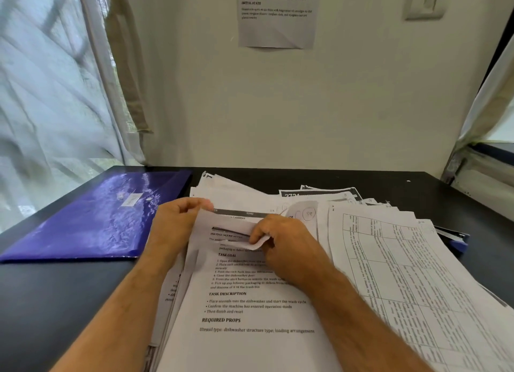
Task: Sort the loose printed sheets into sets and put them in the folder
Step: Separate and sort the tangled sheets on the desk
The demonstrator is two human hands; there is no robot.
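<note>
A stack of printed sheets (250,310) lies in front of me on the black table (55,302); its top page has headings and bullet text. My left hand (175,227) pinches the top left corner of the upper sheets. My right hand (283,243) grips the curled top edge of the top sheet, bending it over. More sheets fan out to the right, among them a page with a printed table (411,282). A shiny blue plastic folder (105,218) lies shut and flat on the table to the left, apart from the papers.
A printed notice (278,12) is stuck to the wall ahead. Curtains hang at the left window (55,93) and at the right. A dark blue object (456,241) pokes out under the right-hand papers. Dark-headed prints (319,193) lie at the back.
</note>
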